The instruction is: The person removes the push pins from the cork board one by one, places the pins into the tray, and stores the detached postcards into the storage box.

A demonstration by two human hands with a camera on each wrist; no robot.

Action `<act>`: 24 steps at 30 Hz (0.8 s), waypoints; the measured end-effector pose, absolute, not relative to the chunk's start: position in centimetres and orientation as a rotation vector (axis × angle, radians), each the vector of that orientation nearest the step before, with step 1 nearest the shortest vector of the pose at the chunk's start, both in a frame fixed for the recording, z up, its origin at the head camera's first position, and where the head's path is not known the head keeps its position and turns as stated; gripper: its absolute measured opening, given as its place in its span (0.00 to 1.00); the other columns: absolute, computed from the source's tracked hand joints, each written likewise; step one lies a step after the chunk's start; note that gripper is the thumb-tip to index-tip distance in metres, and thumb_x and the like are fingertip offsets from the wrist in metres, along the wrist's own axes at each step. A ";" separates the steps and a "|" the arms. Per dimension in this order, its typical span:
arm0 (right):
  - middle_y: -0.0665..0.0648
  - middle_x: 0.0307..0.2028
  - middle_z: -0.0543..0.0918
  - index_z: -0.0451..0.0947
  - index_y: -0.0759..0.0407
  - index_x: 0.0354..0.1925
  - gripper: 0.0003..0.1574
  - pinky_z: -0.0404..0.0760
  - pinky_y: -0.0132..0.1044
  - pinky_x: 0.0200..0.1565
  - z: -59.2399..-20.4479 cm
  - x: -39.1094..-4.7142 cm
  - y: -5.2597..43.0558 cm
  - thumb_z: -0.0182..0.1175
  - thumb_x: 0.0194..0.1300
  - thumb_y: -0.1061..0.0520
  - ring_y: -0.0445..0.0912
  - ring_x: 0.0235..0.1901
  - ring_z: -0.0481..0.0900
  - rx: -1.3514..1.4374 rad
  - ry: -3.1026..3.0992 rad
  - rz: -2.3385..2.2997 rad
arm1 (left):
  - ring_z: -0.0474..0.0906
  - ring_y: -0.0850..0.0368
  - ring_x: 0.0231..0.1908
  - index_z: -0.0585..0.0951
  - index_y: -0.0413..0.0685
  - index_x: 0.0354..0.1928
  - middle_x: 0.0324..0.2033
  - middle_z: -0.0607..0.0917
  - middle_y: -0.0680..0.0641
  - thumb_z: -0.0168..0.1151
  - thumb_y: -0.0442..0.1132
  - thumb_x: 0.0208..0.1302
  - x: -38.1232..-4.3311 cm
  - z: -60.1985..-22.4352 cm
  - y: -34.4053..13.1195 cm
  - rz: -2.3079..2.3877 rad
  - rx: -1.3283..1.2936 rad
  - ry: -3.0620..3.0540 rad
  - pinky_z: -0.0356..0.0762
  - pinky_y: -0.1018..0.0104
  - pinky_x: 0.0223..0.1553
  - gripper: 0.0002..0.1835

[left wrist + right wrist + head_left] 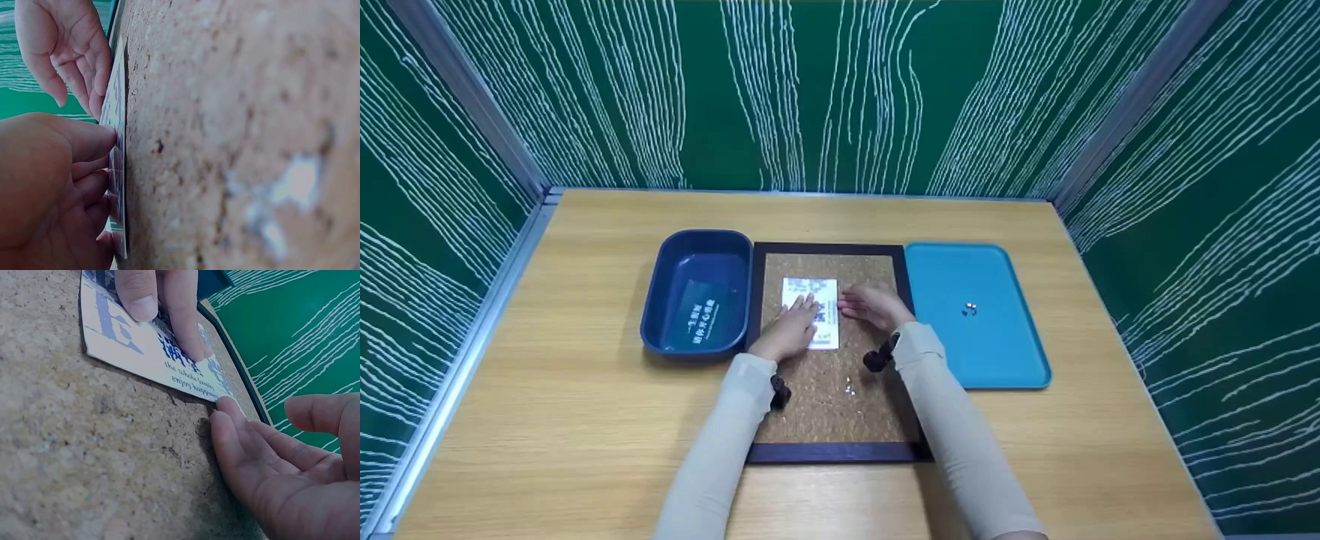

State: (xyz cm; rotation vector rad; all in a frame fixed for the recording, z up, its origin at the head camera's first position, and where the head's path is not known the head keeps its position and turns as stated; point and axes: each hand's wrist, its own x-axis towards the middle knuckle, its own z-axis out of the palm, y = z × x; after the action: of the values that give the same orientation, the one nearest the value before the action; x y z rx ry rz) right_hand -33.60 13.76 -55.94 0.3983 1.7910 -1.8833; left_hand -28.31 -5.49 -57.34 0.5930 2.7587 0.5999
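A white card with blue print lies flat on a framed cork board. My left hand rests on the card from the left, its fingers spread over the print. In the right wrist view, fingertips of the left hand press on the card. Beside the card's right edge is my right hand, its fingers extended and their tips right at the edge. Its thumb stands apart from the fingers. Small shiny pieces lie on the cork below the card.
At the board's left stands a deep blue bin with a dark green card bearing white writing. A flat turquoise tray lies against the board's right side, holding several tiny shiny pieces. Green patterned panels enclose the table.
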 end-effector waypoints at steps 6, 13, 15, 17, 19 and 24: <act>0.64 0.48 0.81 0.71 0.71 0.56 0.19 0.82 0.34 0.51 -56.2 -33.7 13.6 0.47 0.72 0.62 0.47 0.44 0.82 0.360 1.806 -1.882 | 0.46 0.45 0.75 0.59 0.38 0.72 0.74 0.54 0.41 0.44 0.40 0.74 -28.3 -57.4 -5.5 0.611 0.589 2.753 0.45 0.48 0.75 0.28; 0.62 0.45 0.80 0.70 0.70 0.51 0.14 0.80 0.34 0.53 -56.3 -33.5 13.4 0.46 0.72 0.63 0.46 0.43 0.81 0.295 1.841 -1.885 | 0.45 0.45 0.75 0.59 0.37 0.72 0.74 0.54 0.40 0.43 0.39 0.74 -28.3 -57.3 -5.5 0.630 0.585 2.740 0.44 0.48 0.75 0.27; 0.61 0.44 0.81 0.69 0.72 0.54 0.17 0.80 0.34 0.53 -56.2 -33.5 13.3 0.48 0.71 0.64 0.46 0.43 0.81 0.298 1.857 -1.877 | 0.45 0.45 0.75 0.59 0.37 0.72 0.74 0.54 0.40 0.43 0.39 0.74 -28.3 -57.3 -5.5 0.629 0.586 2.740 0.45 0.48 0.75 0.27; 0.60 0.42 0.80 0.70 0.72 0.54 0.17 0.81 0.34 0.52 -56.1 -33.4 13.3 0.49 0.70 0.64 0.46 0.43 0.81 0.305 1.871 -1.872 | 0.45 0.45 0.75 0.59 0.37 0.72 0.74 0.54 0.40 0.43 0.40 0.74 -28.3 -57.2 -5.5 0.625 0.589 2.743 0.45 0.49 0.75 0.27; 0.60 0.41 0.80 0.71 0.72 0.53 0.17 0.81 0.33 0.51 -56.0 -33.3 13.2 0.50 0.69 0.65 0.45 0.41 0.81 0.313 1.885 -1.868 | 0.45 0.45 0.75 0.59 0.37 0.72 0.74 0.54 0.40 0.43 0.40 0.74 -28.3 -57.2 -5.5 0.620 0.592 2.746 0.45 0.49 0.75 0.27; 0.61 0.43 0.80 0.71 0.72 0.55 0.18 0.82 0.34 0.50 -56.1 -33.2 12.9 0.51 0.69 0.65 0.46 0.42 0.81 0.320 1.917 -1.860 | 0.45 0.45 0.75 0.58 0.38 0.72 0.74 0.54 0.40 0.43 0.40 0.74 -28.2 -57.1 -5.5 0.634 0.592 2.739 0.44 0.49 0.75 0.28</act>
State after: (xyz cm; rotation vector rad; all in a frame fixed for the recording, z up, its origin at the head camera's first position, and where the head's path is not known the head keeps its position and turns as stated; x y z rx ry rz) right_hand -33.19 12.92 -56.06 0.3196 1.9166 -1.8599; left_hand -28.19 -5.52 -57.08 0.5920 2.7390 0.6345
